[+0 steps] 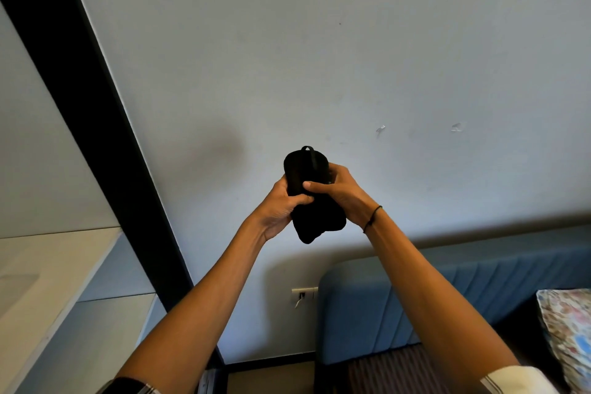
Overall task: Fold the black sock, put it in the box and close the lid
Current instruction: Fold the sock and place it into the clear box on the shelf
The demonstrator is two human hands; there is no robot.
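The black sock is held up in the air in front of the white wall, bunched into a thick upright bundle with a small loop at its top. My left hand grips its left side, thumb pressed across the front. From the right, my right hand closes over the sock, fingers laid across its middle; a thin dark band circles that wrist. Both arms are stretched forward and up. No box or lid is in view.
A blue padded headboard runs along the lower right, with a floral pillow at the right edge. A wall socket sits low on the wall. A black vertical frame and pale shelves stand at left.
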